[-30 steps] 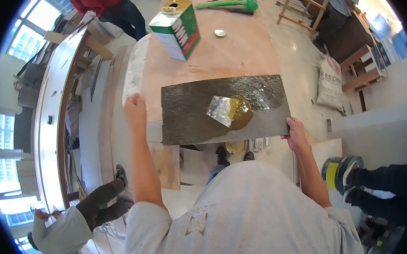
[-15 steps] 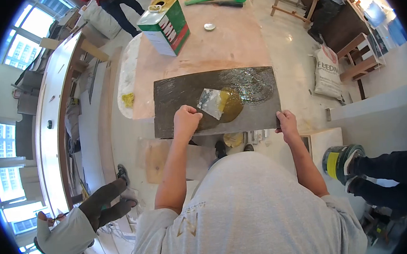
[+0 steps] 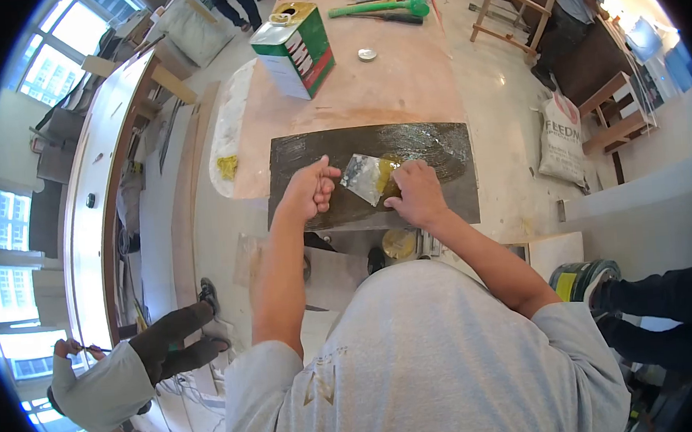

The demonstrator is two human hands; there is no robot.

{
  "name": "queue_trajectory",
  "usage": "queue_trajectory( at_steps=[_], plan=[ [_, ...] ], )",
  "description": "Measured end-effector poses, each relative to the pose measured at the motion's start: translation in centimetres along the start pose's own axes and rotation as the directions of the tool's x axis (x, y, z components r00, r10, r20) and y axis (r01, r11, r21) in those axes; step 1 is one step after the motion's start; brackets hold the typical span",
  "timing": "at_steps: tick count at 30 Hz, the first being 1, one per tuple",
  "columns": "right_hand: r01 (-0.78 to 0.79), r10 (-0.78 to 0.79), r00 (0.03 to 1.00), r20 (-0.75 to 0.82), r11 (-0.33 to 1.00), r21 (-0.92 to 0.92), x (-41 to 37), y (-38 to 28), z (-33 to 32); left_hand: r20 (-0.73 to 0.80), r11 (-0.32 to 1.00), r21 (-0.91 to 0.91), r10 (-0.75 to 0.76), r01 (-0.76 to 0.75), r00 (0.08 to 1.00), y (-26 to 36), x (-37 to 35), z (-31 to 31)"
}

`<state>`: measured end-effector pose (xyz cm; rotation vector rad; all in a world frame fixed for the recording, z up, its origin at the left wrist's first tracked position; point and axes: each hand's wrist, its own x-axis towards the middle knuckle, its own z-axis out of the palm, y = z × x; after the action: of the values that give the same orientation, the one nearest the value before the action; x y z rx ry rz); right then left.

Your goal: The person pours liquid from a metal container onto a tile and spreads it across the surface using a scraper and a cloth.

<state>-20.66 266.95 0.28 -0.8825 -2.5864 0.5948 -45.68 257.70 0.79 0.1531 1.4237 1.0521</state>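
Both hands meet over a dark panel [image 3: 441, 197] that lies across the near end of the pink worktop [image 3: 401, 84]. A right hand [image 3: 417, 195] is curled down with its fingers closed on the right edge of a pale, glue-smeared spreader [image 3: 363, 179], which rests tilted on the panel's middle beside a yellow glue puddle [image 3: 389, 169]. That hand covers part of the puddle. A left hand [image 3: 308, 190] is half closed, thumb raised, knuckles bent, resting on the panel just beside the spreader's left corner; I cannot tell whether its fingertips actually pinch that corner. Wet, shiny streaks cover the panel's far right part. Farther up the worktop stand a green-and-white tin [image 3: 298, 51] and a small round lid [image 3: 366, 54], well apart from both hands.
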Motion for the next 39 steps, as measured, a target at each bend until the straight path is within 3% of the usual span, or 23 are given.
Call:
queue_trajectory(
  at_steps=[3, 7, 19, 27, 37, 39],
  plan=[
    [0.024, -0.024, 0.999, -0.044, 1.0, -0.007, -0.6, -0.6, 1.2, 0.039, 0.989, 0.144, -0.044, 0.038, 0.998, 2.2, 1.4, 0.8],
    [-0.107, 0.11, 0.993, 0.052, 0.993, -0.048, -2.5, -0.4, 1.4, -0.019, 0.957, 0.281, -0.07, 0.073, 0.997, 3.2, 2.8, 2.1],
    [-0.206, 0.207, 0.978, 0.027, 0.978, -0.042, -4.4, 1.0, 3.4, -0.058, 0.919, 0.365, -0.14, 0.151, 0.989, 3.7, 4.6, 1.9],
    [-0.22, 0.22, 0.975, 0.011, 0.975, 0.002, -4.4, 1.4, 3.9, 0.018, 0.93, 0.311, -0.209, 0.193, 0.978, 3.8, 5.3, 1.3],
    [-0.215, 0.223, 0.974, -0.024, 0.958, 0.191, -4.6, 3.0, 4.4, 0.122, 0.939, 0.298, -0.215, 0.171, 0.969, 4.3, 4.3, 1.6],
    [-0.208, 0.224, 0.973, -0.055, 0.954, 0.215, -4.4, 2.9, 4.1, 0.081, 0.929, 0.336, -0.192, 0.155, 0.978, 4.1, 4.5, 1.7]
  ],
)
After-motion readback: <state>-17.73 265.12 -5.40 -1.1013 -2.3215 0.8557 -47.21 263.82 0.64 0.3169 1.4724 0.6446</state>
